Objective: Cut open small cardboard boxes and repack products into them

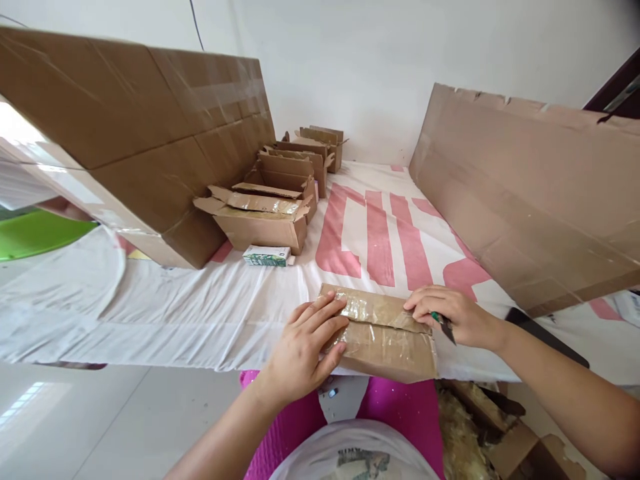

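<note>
The taped carton (385,350) (long axis roughly nine-to-three o'clock) lies at the near edge of the table (165,313), three o'clock from the left hand (307,340), flat-fingered upon it, and eight from the equally near right hand (454,313), clasping what is probably a cutter (445,327).

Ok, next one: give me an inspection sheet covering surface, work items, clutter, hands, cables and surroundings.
Surface: wrinkled white cloth with pink print.
Work items: taped carton at the near edge; small tool with a green part.
Clutter: row of open cartons; green-and-white box; dark flat object; cardboard scraps below.
Hands: left hand lies on the carton's left end; right hand holds the tool, touching the carton.
Cables: thin dark line on the wall, possibly one.
Surroundings: left panel and right panel, both cardboard.
</note>
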Demonstrator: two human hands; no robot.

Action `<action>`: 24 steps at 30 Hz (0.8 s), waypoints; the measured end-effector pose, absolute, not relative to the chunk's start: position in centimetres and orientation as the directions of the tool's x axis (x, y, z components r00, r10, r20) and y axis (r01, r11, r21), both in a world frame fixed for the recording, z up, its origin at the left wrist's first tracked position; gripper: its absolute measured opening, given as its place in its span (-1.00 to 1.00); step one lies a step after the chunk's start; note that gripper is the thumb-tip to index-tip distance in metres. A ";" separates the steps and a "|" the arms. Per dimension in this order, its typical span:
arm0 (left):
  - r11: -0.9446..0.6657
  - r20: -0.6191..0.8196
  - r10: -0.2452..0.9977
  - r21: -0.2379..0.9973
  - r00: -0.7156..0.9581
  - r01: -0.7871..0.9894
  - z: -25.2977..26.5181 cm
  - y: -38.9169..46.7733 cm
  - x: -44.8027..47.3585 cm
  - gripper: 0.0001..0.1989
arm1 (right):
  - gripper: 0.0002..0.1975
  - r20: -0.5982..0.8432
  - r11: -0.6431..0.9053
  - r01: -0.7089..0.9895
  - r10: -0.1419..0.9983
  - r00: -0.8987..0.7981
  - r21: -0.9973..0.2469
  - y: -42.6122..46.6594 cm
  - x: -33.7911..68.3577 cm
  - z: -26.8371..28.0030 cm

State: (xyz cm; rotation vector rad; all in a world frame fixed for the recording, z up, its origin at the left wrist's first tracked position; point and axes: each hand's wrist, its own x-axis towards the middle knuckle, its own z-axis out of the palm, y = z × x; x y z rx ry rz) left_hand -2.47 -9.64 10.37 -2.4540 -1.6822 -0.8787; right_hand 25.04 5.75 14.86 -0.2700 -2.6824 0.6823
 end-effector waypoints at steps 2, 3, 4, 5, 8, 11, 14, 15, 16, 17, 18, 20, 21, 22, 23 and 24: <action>-0.412 0.481 0.842 0.278 0.246 0.868 10.2 -10.0 -2.4 -0.74 | -0.88 0.290 0.837 0.084 0.280 -0.915 -0.540 6.1 25.5 14.9; -0.411 0.482 0.842 0.281 0.243 0.867 10.2 -10.1 -2.3 -0.74 | -0.88 0.282 0.821 0.084 0.288 -0.915 -0.565 6.3 25.8 14.9; -0.409 0.480 0.844 0.286 0.240 0.866 10.2 -10.2 -2.3 -0.74 | -0.88 0.268 0.800 0.088 0.299 -0.916 -0.593 6.4 26.0 14.8; -0.406 0.477 0.846 0.291 0.237 0.866 10.2 -10.3 -2.3 -0.74 | -0.87 0.248 0.774 0.095 0.313 -0.917 -0.626 6.6 26.2 14.7; -0.397 0.467 0.854 0.297 0.230 0.868 10.3 -10.2 -2.3 -0.73 | -0.86 0.169 0.653 0.123 0.367 -0.915 -0.748 7.2 26.7 14.4; -0.400 0.462 0.856 0.301 0.235 0.866 10.2 -10.0 -2.4 -0.73 | -0.86 0.092 0.519 0.146 0.405 -0.910 -0.842 7.6 27.2 14.3; -0.404 0.469 0.853 0.319 0.227 0.857 10.0 -9.9 -2.4 -0.72 | -0.82 0.054 0.426 0.186 0.491 -0.870 -0.885 8.5 28.4 14.4; -0.404 0.473 0.852 0.325 0.223 0.855 9.9 -9.9 -2.5 -0.73 | -0.80 0.063 0.405 0.204 0.555 -0.829 -0.891 8.8 28.9 14.4; -0.404 0.474 0.853 0.329 0.221 0.854 9.9 -9.9 -2.5 -0.73 | -0.77 0.083 0.395 0.226 0.628 -0.774 -0.890 9.1 29.4 14.5; -0.403 0.470 0.854 0.331 0.221 0.853 10.0 -10.0 -2.4 -0.73 | -0.76 0.108 0.398 0.253 0.693 -0.713 -0.882 9.2 29.8 14.7; -0.397 0.463 0.858 0.328 0.221 0.857 10.2 -10.0 -2.4 -0.73 | -0.76 0.134 0.414 0.285 0.737 -0.662 -0.865 9.2 30.2 14.9; -0.375 0.446 0.868 0.303 0.217 0.876 11.1 -10.2 -2.0 -0.75 | -0.78 0.173 0.481 0.342 0.747 -0.642 -0.807 8.3 30.3 15.5; -0.357 0.441 0.872 0.280 0.211 0.891 11.6 -10.3 -1.8 -0.77 | -0.79 0.178 0.526 0.353 0.716 -0.675 -0.774 7.4 30.1 15.9; -0.339 0.440 0.874 0.250 0.206 0.907 12.2 -10.3 -1.4 -0.79 | -0.79 0.171 0.574 0.349 0.663 -0.729 -0.741 6.4 29.7 16.3; -0.327 0.444 0.872 0.217 0.205 0.920 12.9 -10.3 -1.0 -0.82 | -0.81 0.149 0.620 0.337 0.598 -0.787 -0.709 5.2 29.1 16.7; -0.324 0.449 0.868 0.186 0.214 0.928 13.4 -10.3 -0.5 -0.84 | -0.83 0.118 0.663 0.320 0.526 -0.842 -0.677 4.1 28.5 17.1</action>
